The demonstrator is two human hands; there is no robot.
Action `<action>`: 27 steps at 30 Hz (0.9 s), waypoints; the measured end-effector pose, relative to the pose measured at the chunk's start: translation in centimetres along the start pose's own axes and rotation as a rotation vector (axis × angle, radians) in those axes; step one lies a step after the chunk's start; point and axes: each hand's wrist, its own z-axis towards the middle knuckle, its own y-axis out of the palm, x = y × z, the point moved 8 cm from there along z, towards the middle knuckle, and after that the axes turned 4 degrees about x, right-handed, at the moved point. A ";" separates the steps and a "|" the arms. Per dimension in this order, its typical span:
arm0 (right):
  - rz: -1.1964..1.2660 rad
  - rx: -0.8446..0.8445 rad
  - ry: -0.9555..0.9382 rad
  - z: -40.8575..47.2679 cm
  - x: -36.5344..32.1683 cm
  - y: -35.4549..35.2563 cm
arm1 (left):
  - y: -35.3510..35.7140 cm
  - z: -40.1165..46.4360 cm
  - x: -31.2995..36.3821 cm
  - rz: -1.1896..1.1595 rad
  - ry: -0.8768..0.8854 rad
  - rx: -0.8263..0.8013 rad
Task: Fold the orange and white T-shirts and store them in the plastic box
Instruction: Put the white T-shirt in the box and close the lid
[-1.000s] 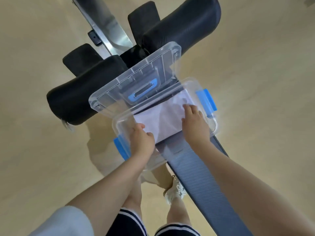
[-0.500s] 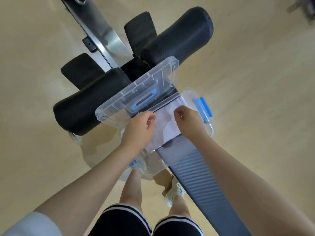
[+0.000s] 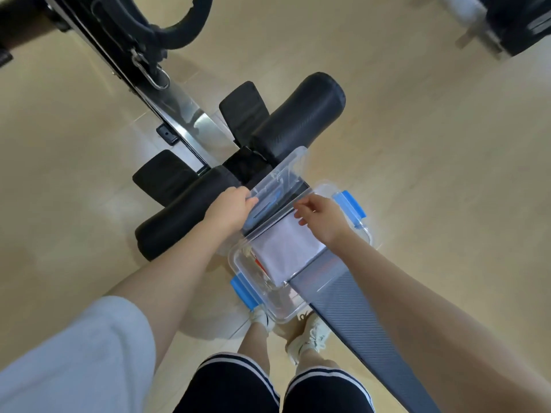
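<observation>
Looking down, we see the box (image 3: 238, 265), a clear rounded plastic tub with blue latches (image 3: 350, 205) on its right and left ends, resting across the far end of a grey ribbed bench (image 3: 351, 311). Inside it lies the white shirt (image 3: 286, 251), folded into a flat, smooth rectangle that fills the right half; a sliver of orange (image 3: 260, 265) shows at its left edge, too little for us to tell how it lies. Our left hand (image 3: 228, 210) is curled shut on the near left edge of the lid (image 3: 278, 181), a clear ribbed panel with a blue handle slot, tilted up over the box's far rim. Our right hand (image 3: 323, 217) is half open, fingers loosely spread, its fingertips at the lid's near right edge above the shirt; we cannot tell whether they touch it. Just beyond the lid sit two black padded rollers (image 3: 298, 120), cylindrical and finely textured, with flat black pads (image 3: 167, 175) and a shiny steel rail (image 3: 179, 111) farther off. Pale floor (image 3: 432, 159) lies open to the right and left of the bench.
</observation>
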 end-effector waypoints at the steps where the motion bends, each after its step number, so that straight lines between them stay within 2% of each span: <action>1: 0.029 0.022 0.011 -0.1 0.6 -0.5 | -0.5 -0.4 0.8 -0.016 0.023 0.023; 4: 0.047 0.159 0.052 -0.5 3.0 -2.9 | -2.1 -3.1 4.1 -0.081 0.122 0.072; 6: -0.079 0.296 0.045 -1.2 4.1 -5.1 | -1.8 -5.7 6.3 -0.064 0.179 0.022; 8: -0.128 0.385 0.041 -1.6 5.4 -7.0 | 0.6 -7.9 8.0 0.017 0.246 -0.084; 11: -0.050 0.432 0.126 -2.1 8.8 -8.7 | 6.0 -9.9 9.3 0.148 0.285 -0.209; 14: 0.048 0.456 0.219 -2.9 12.6 -9.3 | 10.4 -10.8 10.0 0.320 0.314 -0.189; 19: 0.238 0.432 0.359 -3.8 17.4 -9.4 | 16.0 -11.2 10.1 0.525 0.286 -0.156; 22: 0.203 0.322 0.263 -2.3 17.1 -8.8 | 17.4 -10.6 10.1 0.619 0.305 -0.128; 24: 0.162 0.247 0.184 -1.0 16.3 -8.4 | 18.3 -10.3 9.7 0.563 0.332 -0.058; 27: 0.049 0.152 0.110 1.2 15.0 -8.2 | 18.9 -10.0 9.1 0.558 0.327 -0.078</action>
